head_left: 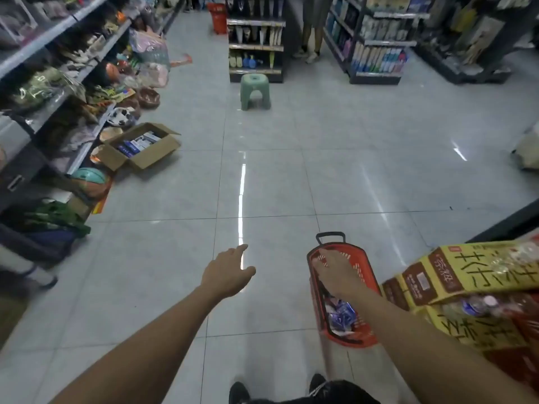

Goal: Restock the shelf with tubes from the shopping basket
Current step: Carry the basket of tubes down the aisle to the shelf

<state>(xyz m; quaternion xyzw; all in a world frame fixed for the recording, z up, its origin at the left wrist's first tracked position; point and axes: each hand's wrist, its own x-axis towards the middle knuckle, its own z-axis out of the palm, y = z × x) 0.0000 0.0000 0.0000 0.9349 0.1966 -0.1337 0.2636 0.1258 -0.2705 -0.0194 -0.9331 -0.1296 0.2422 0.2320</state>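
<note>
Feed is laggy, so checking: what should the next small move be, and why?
Probably close the right hand on the red basket rim: it rests there, the packets inside are untouched, and the left hand hangs open over bare floor, holding nothing.

The right hand covers part of the red plastic shopping basket, hiding its fingertips. The blue-and-white packets inside are too blurred to identify. The yellow cartons run off the right edge.

Shop aisle w/ a glossy grey tiled floor, ceiling light streaks reflecting down the middle. Cluttered shelving on the left, dark shelf units at the back, green plastic stool out front, open cardboard box on the floor.
</note>
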